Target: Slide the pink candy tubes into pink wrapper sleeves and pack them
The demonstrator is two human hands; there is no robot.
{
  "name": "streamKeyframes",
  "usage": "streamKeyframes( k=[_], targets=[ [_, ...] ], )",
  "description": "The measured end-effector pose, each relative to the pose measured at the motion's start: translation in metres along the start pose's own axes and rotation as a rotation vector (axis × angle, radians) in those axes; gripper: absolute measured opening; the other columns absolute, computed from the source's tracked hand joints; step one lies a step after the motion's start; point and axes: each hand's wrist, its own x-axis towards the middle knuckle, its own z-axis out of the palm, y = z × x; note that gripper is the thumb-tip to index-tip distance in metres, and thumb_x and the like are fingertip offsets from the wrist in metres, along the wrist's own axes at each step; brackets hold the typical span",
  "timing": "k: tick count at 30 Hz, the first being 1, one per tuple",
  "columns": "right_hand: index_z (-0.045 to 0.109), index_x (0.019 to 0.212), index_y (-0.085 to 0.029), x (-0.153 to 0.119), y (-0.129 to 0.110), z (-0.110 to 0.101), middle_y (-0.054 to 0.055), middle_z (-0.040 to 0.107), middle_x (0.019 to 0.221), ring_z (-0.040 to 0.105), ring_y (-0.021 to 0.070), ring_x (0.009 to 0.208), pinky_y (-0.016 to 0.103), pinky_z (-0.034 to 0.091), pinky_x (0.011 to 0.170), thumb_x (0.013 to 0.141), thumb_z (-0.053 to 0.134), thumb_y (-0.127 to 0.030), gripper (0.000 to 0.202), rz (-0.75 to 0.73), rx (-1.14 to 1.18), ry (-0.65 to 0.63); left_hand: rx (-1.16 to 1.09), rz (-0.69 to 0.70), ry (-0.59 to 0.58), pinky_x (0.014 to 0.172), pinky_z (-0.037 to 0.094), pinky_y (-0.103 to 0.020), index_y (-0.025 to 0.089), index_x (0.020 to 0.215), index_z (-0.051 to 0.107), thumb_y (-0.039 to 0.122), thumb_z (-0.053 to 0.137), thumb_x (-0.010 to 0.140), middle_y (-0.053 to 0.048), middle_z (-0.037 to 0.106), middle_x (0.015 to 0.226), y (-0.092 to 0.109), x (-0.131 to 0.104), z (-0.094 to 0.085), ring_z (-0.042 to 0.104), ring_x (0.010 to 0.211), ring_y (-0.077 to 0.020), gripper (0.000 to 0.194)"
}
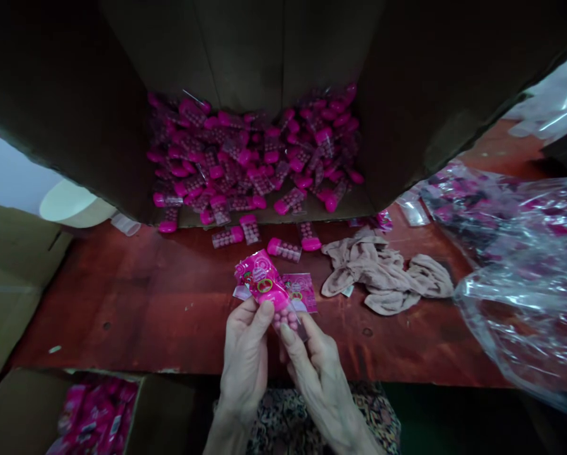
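Over the front of the red table, both hands meet on one small clear tube of pink balls with a pink cap. My left hand is closed, its thumb pressed near the cap and a shiny pink printed wrapper that sticks up above it. Lower on the tube, the thumb and fingers of my right hand pinch the clear end. How far the wrapper covers the tube, I cannot tell. A flat pink printed packet lies just behind my right hand.
Behind the hands, a big cardboard box lies open towards me with many pink-capped tubes. A crumpled cloth and a clear plastic bag lie right. Lower left, another box contains pink packets.
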Motion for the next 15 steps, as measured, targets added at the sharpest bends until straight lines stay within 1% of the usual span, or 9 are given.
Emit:
streamKeyframes(
  k=[3, 4, 6, 9, 11, 13, 14, 15],
  targets=[
    [0.058, 0.095, -0.018, -0.002, 0.000, 0.001, 0.002, 0.061, 0.071, 0.056, 0.0130, 0.062, 0.021, 0.044, 0.055, 0.091, 0.040, -0.034, 0.024, -0.080, -0.105, 0.073, -0.007, -0.029, 0.015, 0.071, 0.049, -0.026, 0.015, 0.072, 0.070, 0.025, 0.071, 0.069, -0.003, 0.068, 0.064, -0.002, -0.001, 0.001, 0.063, 0.067, -0.0138, 0.011],
    [0.057, 0.098, -0.018, -0.003, -0.001, 0.001, 0.002, 0.061, 0.071, 0.056, 0.0133, 0.062, 0.022, 0.044, 0.056, 0.091, 0.039, -0.033, 0.025, -0.096, -0.122, 0.089, -0.011, -0.044, 0.014, 0.071, 0.049, -0.027, 0.015, 0.073, 0.070, 0.024, 0.072, 0.068, -0.003, 0.068, 0.064, -0.003, -0.002, 0.002, 0.063, 0.067, -0.0141, 0.011],
    [0.057, 0.096, -0.018, -0.004, -0.002, 0.003, 0.000, 0.057, 0.065, 0.054, 0.0132, 0.058, 0.022, 0.043, 0.053, 0.091, 0.039, -0.033, 0.024, -0.096, -0.119, 0.105, -0.014, -0.070, 0.000, 0.071, 0.049, -0.028, 0.015, 0.076, 0.071, 0.024, 0.071, 0.069, -0.003, 0.068, 0.064, -0.004, -0.003, 0.001, 0.063, 0.066, -0.0143, 0.011],
    [0.055, 0.086, -0.018, -0.003, -0.006, 0.006, -0.003, 0.048, 0.059, 0.047, 0.0107, 0.051, 0.020, 0.037, 0.044, 0.090, 0.041, -0.035, 0.022, -0.034, 0.002, 0.096, 0.007, -0.083, -0.036, 0.070, 0.049, -0.027, 0.014, 0.080, 0.071, 0.024, 0.069, 0.071, -0.004, 0.069, 0.066, -0.001, -0.002, -0.001, 0.063, 0.064, -0.0136, 0.013],
    [0.051, 0.081, -0.019, -0.003, -0.007, 0.008, -0.005, 0.043, 0.057, 0.041, 0.0083, 0.047, 0.017, 0.031, 0.040, 0.090, 0.043, -0.040, 0.025, 0.060, 0.159, 0.060, 0.034, -0.072, -0.044, 0.067, 0.049, -0.025, 0.014, 0.077, 0.071, 0.024, 0.070, 0.070, -0.004, 0.070, 0.066, 0.001, -0.002, -0.004, 0.062, 0.062, -0.0126, 0.013],
    [0.048, 0.078, -0.019, -0.003, -0.006, 0.010, -0.007, 0.037, 0.055, 0.033, 0.0062, 0.042, 0.016, 0.026, 0.035, 0.089, 0.041, -0.046, 0.030, 0.172, 0.314, -0.024, 0.072, -0.037, -0.008, 0.064, 0.048, -0.022, 0.013, 0.075, 0.071, 0.023, 0.072, 0.067, -0.003, 0.069, 0.065, 0.002, -0.003, -0.008, 0.061, 0.060, -0.0116, 0.012],
    [0.047, 0.077, -0.019, -0.004, -0.004, 0.011, -0.007, 0.037, 0.055, 0.031, 0.0057, 0.041, 0.016, 0.024, 0.035, 0.089, 0.041, -0.048, 0.031, 0.203, 0.350, -0.057, 0.094, -0.012, 0.029, 0.062, 0.048, -0.021, 0.014, 0.074, 0.071, 0.023, 0.073, 0.066, -0.003, 0.069, 0.065, 0.002, -0.005, -0.009, 0.060, 0.060, -0.0113, 0.012],
    [0.047, 0.077, -0.019, -0.005, -0.002, 0.011, -0.007, 0.038, 0.055, 0.032, 0.0058, 0.041, 0.016, 0.025, 0.035, 0.089, 0.041, -0.048, 0.032, 0.204, 0.350, -0.069, 0.114, 0.016, 0.073, 0.061, 0.048, -0.020, 0.015, 0.075, 0.071, 0.022, 0.074, 0.066, -0.002, 0.069, 0.064, 0.001, -0.007, -0.010, 0.060, 0.060, -0.0110, 0.012]
  ],
)
